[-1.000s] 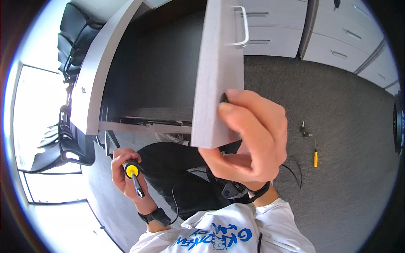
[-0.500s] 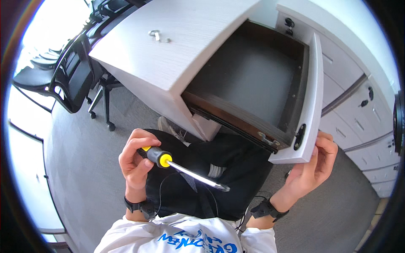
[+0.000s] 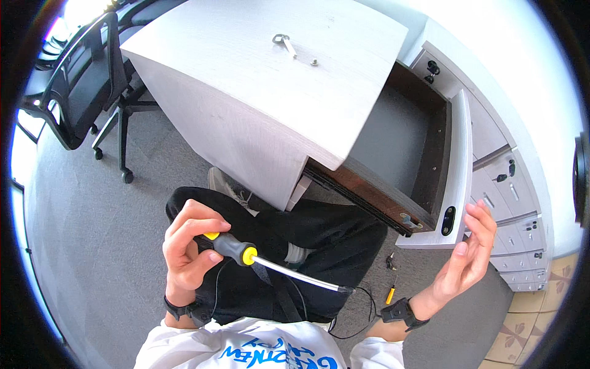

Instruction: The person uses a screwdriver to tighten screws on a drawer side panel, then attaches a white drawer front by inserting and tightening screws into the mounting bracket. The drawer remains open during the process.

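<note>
My left hand (image 3: 192,243) is wrapped round the black and yellow handle of a screwdriver (image 3: 249,253), whose steel shaft points right and slightly down above my lap. To the right, my right hand (image 3: 468,258) has its fingers apart and holds nothing, just beside the near end of the pale drawer front (image 3: 456,172). The drawer (image 3: 399,132) is pulled out, dark inside, with a black slide along its side. A black oval fitting (image 3: 449,220) sits on the drawer front, and a small metal bracket (image 3: 410,221) is fixed at the drawer side's near corner.
Small metal hardware (image 3: 286,45) and a small metal piece (image 3: 314,62) lie on the cabinet top (image 3: 239,67). A yellow-handled screwdriver (image 3: 391,294) is on the carpet near my right wrist. An office chair (image 3: 92,80) stands left; pale cabinets (image 3: 504,184) with keys in their locks line the right.
My right hand has come off the drawer front, its fingers now spread beside it. The view has shifted, bringing the yellow-handled screwdriver on the floor into sight. My left hand keeps its screwdriver.
</note>
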